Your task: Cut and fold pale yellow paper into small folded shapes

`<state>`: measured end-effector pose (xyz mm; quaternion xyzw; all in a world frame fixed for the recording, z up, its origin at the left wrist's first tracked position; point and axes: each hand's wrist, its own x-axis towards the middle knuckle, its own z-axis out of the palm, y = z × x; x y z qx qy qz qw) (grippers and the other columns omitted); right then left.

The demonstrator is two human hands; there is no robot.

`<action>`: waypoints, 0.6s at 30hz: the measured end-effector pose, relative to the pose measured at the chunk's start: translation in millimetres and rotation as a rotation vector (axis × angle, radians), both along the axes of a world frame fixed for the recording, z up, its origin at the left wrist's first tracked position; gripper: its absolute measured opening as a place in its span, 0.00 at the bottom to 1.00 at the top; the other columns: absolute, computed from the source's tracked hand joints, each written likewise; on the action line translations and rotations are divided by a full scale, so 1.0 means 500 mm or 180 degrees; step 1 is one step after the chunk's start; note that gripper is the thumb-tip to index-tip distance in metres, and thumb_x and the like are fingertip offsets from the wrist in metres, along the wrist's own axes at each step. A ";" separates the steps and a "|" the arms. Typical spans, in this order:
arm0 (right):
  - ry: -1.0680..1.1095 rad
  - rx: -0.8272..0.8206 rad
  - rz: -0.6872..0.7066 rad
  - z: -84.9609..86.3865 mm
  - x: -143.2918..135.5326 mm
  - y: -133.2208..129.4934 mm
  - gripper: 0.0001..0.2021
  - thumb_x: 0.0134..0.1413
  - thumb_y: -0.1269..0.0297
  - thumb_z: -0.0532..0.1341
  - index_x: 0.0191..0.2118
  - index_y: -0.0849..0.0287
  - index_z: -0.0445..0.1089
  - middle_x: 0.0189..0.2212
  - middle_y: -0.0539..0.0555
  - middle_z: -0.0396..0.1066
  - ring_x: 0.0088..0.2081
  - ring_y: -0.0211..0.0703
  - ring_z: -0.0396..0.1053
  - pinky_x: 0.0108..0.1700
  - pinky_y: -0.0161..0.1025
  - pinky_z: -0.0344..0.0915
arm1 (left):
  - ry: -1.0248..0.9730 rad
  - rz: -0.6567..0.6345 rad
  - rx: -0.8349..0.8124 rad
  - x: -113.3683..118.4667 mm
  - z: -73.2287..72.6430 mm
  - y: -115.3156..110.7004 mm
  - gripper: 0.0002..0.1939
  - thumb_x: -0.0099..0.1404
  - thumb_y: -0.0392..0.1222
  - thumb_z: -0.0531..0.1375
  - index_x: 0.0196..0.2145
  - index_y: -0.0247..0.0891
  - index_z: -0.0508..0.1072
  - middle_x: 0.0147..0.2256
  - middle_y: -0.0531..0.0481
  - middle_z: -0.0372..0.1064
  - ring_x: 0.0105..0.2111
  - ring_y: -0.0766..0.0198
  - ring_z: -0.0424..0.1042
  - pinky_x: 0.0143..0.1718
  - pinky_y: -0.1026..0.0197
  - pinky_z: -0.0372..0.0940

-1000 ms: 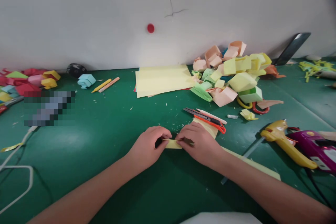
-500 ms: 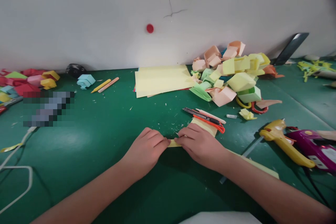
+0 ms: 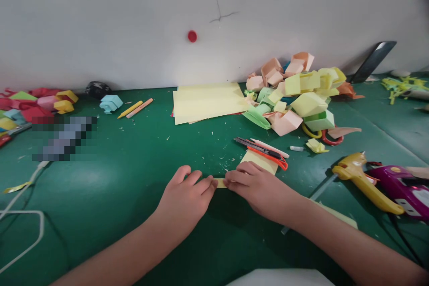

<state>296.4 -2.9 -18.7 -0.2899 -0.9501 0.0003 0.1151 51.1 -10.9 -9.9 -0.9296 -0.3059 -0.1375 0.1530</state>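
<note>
You have a small piece of yellow paper [image 3: 220,182] held low between your two hands, close over the green surface [image 3: 150,143] and near the middle of your view. Your left hand [image 3: 187,194] has its thumb and fingertips pinched on the paper's left end; your right hand [image 3: 259,187] is pinched on the other end in the same way. Only a short yellow stretch shows between your fingertips, so you cannot tell the paper's full shape from here.

Just beyond your right hand, a larger yellow sheet [image 3: 259,161] lies flat, with a black cutter [image 3: 256,146] and an orange handle [image 3: 283,164] resting at its far edge. Past your right forearm, which partly hides it, is another yellow strip [image 3: 335,215]; a clear glue stick [image 3: 323,187] runs from the yellow glue gun [image 3: 372,183] and passes beneath that arm. A purple socket block [image 3: 397,190] stands beside the gun.

Farther off, you face a stack of pale yellow sheets [image 3: 208,103] near the wall [image 3: 117,18], with a heap of folded paper pieces [image 3: 308,104] just to its right. To your left lie two pencils [image 3: 130,110], side by side, and a light blue folded piece [image 3: 111,103].
</note>
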 end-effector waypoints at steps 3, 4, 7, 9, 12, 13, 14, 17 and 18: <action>-0.0230 -0.0034 -0.0081 0.009 0.002 -0.009 0.20 0.58 0.79 0.56 0.54 0.63 0.71 0.52 0.60 0.73 0.45 0.52 0.66 0.45 0.49 0.67 | 0.0000 0.0242 -0.0273 -0.002 0.001 -0.019 0.17 0.69 0.31 0.53 0.49 0.36 0.77 0.47 0.48 0.79 0.48 0.49 0.75 0.50 0.44 0.56; -0.0272 -0.0087 -0.0106 0.013 0.003 -0.012 0.21 0.56 0.79 0.57 0.55 0.63 0.71 0.53 0.60 0.73 0.46 0.53 0.66 0.45 0.50 0.67 | -0.0012 0.0313 -0.0397 -0.002 0.002 -0.025 0.17 0.70 0.33 0.53 0.51 0.35 0.77 0.49 0.47 0.78 0.50 0.46 0.74 0.51 0.42 0.55; -0.0266 -0.0244 -0.0169 0.022 0.008 -0.018 0.24 0.53 0.79 0.60 0.57 0.62 0.70 0.55 0.59 0.73 0.46 0.54 0.68 0.46 0.52 0.66 | -0.0067 0.0340 -0.0707 0.000 0.009 -0.033 0.17 0.72 0.38 0.52 0.52 0.35 0.76 0.51 0.46 0.77 0.54 0.42 0.72 0.53 0.39 0.54; -0.0158 -0.0259 -0.0159 0.026 0.012 -0.018 0.21 0.57 0.76 0.59 0.57 0.61 0.71 0.55 0.58 0.74 0.45 0.54 0.68 0.47 0.53 0.66 | -0.0214 0.0352 -0.0833 0.001 0.012 -0.026 0.16 0.72 0.39 0.53 0.49 0.38 0.78 0.49 0.48 0.79 0.54 0.42 0.73 0.53 0.39 0.54; 0.0170 -0.0362 -0.0134 0.023 0.016 -0.013 0.17 0.65 0.71 0.57 0.56 0.59 0.71 0.54 0.58 0.75 0.45 0.51 0.69 0.51 0.53 0.65 | -0.0554 0.0373 -0.0918 -0.001 0.008 -0.004 0.13 0.73 0.39 0.53 0.44 0.42 0.78 0.43 0.52 0.81 0.49 0.49 0.76 0.51 0.43 0.55; 0.0290 -0.0425 -0.0152 0.021 0.017 -0.010 0.16 0.66 0.70 0.57 0.57 0.58 0.71 0.54 0.58 0.75 0.45 0.50 0.70 0.52 0.53 0.64 | -0.0655 0.0367 -0.0938 -0.002 0.004 0.004 0.12 0.73 0.39 0.54 0.44 0.43 0.78 0.43 0.52 0.81 0.47 0.51 0.76 0.50 0.45 0.55; 0.0395 -0.0482 -0.0183 0.017 0.017 -0.007 0.16 0.67 0.69 0.56 0.57 0.58 0.70 0.54 0.58 0.75 0.46 0.49 0.70 0.52 0.52 0.64 | -0.0735 0.0354 -0.0961 -0.003 -0.002 0.011 0.11 0.73 0.40 0.55 0.45 0.43 0.77 0.43 0.52 0.80 0.45 0.53 0.76 0.48 0.46 0.56; 0.0641 -0.0532 -0.0366 0.003 0.013 0.004 0.15 0.68 0.66 0.57 0.57 0.57 0.71 0.52 0.58 0.76 0.48 0.50 0.71 0.52 0.51 0.64 | -0.0847 0.0340 -0.1059 -0.005 -0.018 0.028 0.12 0.72 0.40 0.57 0.51 0.41 0.74 0.46 0.50 0.78 0.45 0.56 0.75 0.47 0.50 0.57; 0.0723 -0.0529 -0.0460 -0.002 0.009 0.007 0.15 0.68 0.65 0.58 0.56 0.58 0.71 0.51 0.59 0.76 0.48 0.50 0.71 0.52 0.51 0.65 | -0.0867 0.0353 -0.1088 -0.006 -0.022 0.031 0.13 0.72 0.40 0.58 0.52 0.41 0.73 0.47 0.49 0.77 0.46 0.55 0.74 0.47 0.51 0.58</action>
